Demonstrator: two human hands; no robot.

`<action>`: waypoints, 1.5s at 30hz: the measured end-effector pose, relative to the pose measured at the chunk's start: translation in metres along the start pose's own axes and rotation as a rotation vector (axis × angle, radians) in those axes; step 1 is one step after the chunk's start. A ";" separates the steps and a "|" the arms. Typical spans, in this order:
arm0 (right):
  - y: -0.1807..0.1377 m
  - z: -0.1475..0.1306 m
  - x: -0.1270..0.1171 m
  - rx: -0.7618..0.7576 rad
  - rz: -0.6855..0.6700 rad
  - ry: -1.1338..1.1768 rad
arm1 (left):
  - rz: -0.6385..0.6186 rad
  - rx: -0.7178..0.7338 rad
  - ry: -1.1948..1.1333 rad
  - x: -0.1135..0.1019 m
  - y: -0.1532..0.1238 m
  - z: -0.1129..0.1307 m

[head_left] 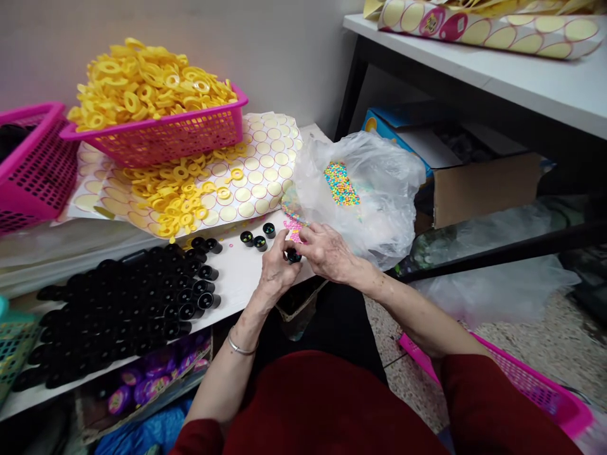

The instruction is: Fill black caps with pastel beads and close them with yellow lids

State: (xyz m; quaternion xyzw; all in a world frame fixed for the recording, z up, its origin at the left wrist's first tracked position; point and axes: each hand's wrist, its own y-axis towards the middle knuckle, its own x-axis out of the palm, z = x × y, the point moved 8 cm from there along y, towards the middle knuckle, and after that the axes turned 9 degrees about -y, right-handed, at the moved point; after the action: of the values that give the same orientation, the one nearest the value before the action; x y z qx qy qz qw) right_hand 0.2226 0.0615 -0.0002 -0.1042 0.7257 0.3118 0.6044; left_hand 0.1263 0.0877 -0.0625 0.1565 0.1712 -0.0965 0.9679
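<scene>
A small black cup is held near the table's front edge, with my left hand closed around its side. My right hand is at the cup's rim, fingers pinched together; whatever is between them is too small to make out. Just beyond my fingers lies a small heap of pink beads. Three more black cups stand to the left, among them one black cup with small coloured bits inside. A clear plastic bag of multicoloured beads lies open behind my right hand.
Many black cups crowd the table's left side. Behind them a pink basket is heaped with yellow ring pieces, more spilling onto sticker sheets. A white shelf overhangs the right; an open cardboard box sits under it.
</scene>
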 end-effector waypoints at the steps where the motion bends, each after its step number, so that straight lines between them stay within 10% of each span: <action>1: -0.001 0.005 -0.003 0.017 0.037 0.023 | 0.001 -0.011 -0.001 -0.001 -0.001 -0.002; 9: -0.034 0.138 0.003 0.641 0.433 0.601 | 0.004 -0.019 -0.005 -0.012 -0.011 -0.017; 14: -0.050 0.188 0.023 0.913 0.244 0.229 | -0.011 0.051 0.022 -0.011 -0.020 -0.025; 21: -0.030 0.190 0.041 0.733 -0.128 -0.014 | -0.087 0.030 0.003 -0.001 -0.020 -0.036; 29: -0.045 0.212 0.046 0.834 0.190 0.688 | -0.039 -0.154 -0.186 0.004 -0.015 -0.044; 36: -0.029 0.208 0.046 0.764 0.045 0.314 | -0.013 -0.154 -0.241 0.009 -0.010 -0.038; 45: -0.017 0.202 0.032 0.774 0.155 0.386 | 0.016 -0.154 -0.257 0.008 -0.005 -0.031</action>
State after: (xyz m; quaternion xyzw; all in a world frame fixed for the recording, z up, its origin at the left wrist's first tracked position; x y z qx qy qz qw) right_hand 0.3877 0.1720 -0.0512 0.1284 0.8944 0.0362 0.4268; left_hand 0.1226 0.0923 -0.0945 0.0696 0.0514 -0.0949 0.9917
